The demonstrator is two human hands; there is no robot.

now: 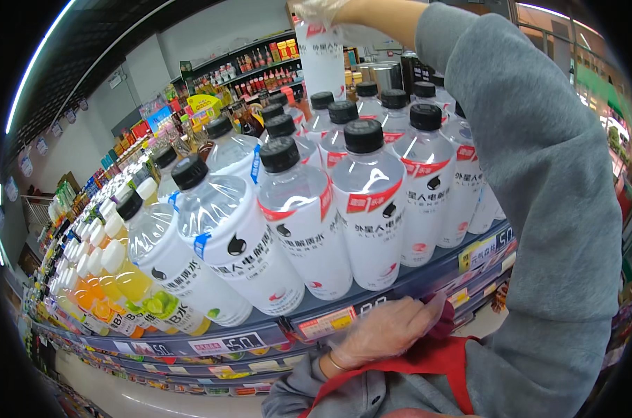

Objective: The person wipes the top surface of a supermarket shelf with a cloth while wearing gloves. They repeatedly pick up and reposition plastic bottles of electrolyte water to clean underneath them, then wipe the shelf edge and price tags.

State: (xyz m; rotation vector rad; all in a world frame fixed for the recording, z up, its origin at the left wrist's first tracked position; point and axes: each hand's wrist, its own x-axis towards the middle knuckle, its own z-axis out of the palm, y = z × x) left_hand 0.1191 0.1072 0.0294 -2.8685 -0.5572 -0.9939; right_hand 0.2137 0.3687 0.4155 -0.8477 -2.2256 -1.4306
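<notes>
My right hand (323, 13), in a clear plastic glove, reaches up and forward over the shelf. It grips the top of a white-labelled drink bottle (322, 62), whose lower end hangs behind the front bottles. Low by the shelf's front edge, my left hand (381, 332), also gloved and with a bracelet at the wrist, is closed on a dark red cloth (442, 316). Rows of clear bottles with black caps and white labels stand before me. The nearest is a bottle with a red band (370, 209); beside it stands a larger bottle with a blue band (235, 240).
Yellow and orange drink bottles (138, 282) line the shelf to the left. Price tags (227, 344) run along the shelf edge (274, 329). Behind stand metal tins (386, 76) and a wall shelf of red-toned bottles (263, 78). Tiled floor (112, 386) shows below.
</notes>
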